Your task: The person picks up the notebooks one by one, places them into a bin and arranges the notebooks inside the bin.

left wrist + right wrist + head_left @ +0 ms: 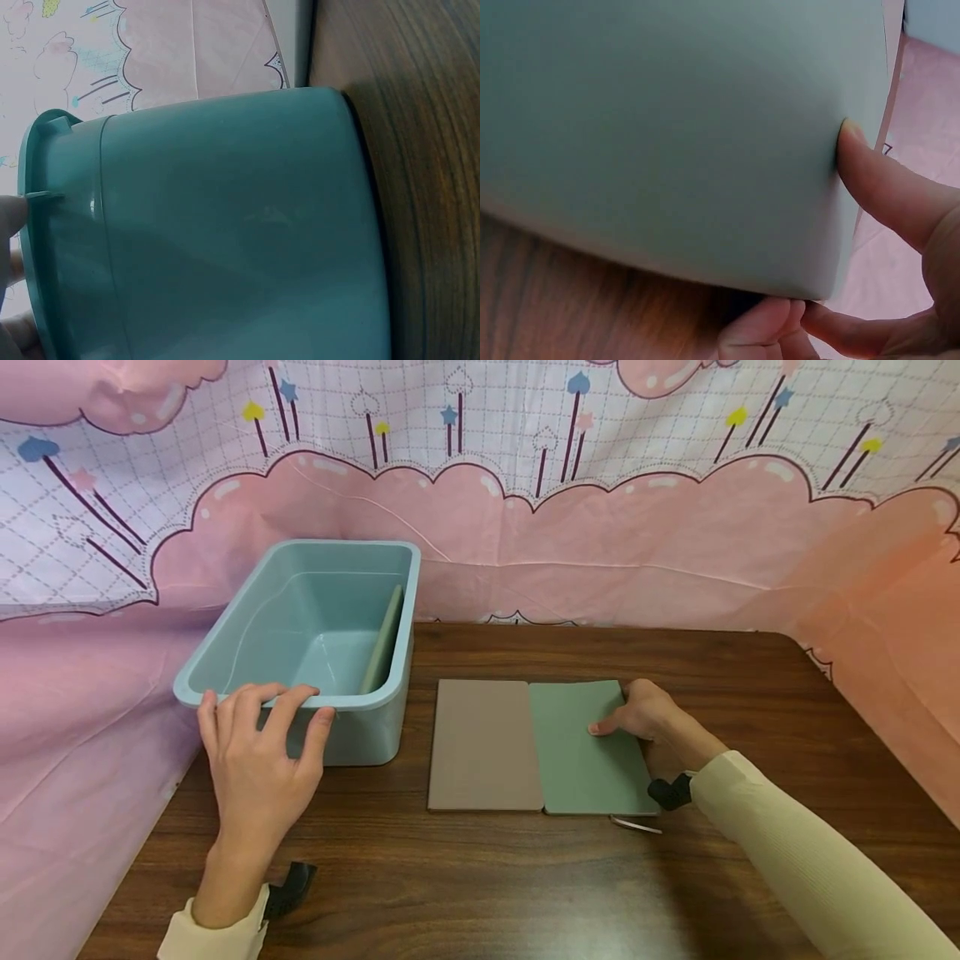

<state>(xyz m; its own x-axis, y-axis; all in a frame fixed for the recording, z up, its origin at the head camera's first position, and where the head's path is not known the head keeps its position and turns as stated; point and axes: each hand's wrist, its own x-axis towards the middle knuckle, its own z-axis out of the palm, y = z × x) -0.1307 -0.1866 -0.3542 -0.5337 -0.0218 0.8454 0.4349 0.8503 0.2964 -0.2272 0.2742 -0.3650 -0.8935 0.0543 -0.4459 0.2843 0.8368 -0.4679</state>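
A light blue plastic bin [360,735] stands at the table's left back. My left hand [255,760] holds its near rim, fingers over the top and thumb on the outer wall. The left wrist view shows the bin wall [240,240] close up, with fingertips [9,217] at the rim. A green notebook [585,760] lies flat next to a brown notebook [483,745]. My right hand [645,714] pinches the green one at its right edge. In the right wrist view the thumb [885,187] presses on the cover [667,127] and the fingers curl under it.
A thin grey-green book [384,639] leans against the bin's right inner wall. The dark wooden table [487,877] is backed and flanked by a pink patterned cloth [675,543]. A ribbon bookmark [637,824] pokes out below the green notebook.
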